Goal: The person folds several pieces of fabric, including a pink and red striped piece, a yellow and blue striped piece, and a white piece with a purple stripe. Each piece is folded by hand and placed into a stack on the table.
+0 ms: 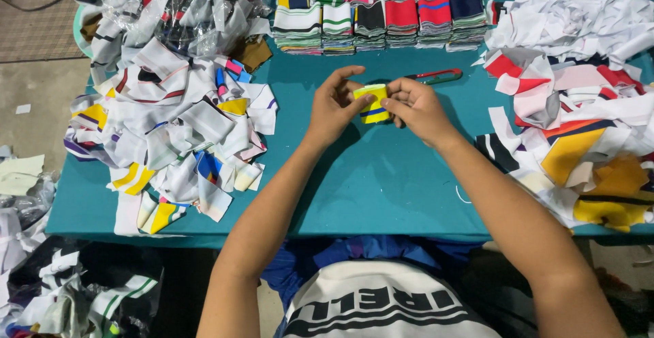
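From the head camera, looking down: both hands meet over the middle of a teal surface [381, 188]. Between them is a small yellow cloth piece [373, 104] with a dark stripe, folded over and held just above the surface, near a red-handled cutter [436, 76] that lies beyond the right hand.

The left hand [334, 106] has its thumb pressed on the near edge of the cloth and its fingers curled above it; its grip is closed on the cloth's left side. The right hand [417, 106] pinches the right side, fingers bent over the top, knuckles toward the camera. Both forearms come in from the bottom of the picture and angle toward each other, wrists low and close to the surface.

The cloth looks like ribbed knit trim: very light, soft and limp, likely to flop or unfold unless it is pinched at both edges as it is now. It should not slip much, nor break; holding it by the folded edges seems the surest place.

To the left lies a loose heap of striped scraps [170, 127], with a clear bag of more pieces [170, 4] behind it. At the far edge stand neat stacks of folded trim [381, 18] in many colours. To the right is another heap of mixed scraps [579, 106], white, red and yellow.
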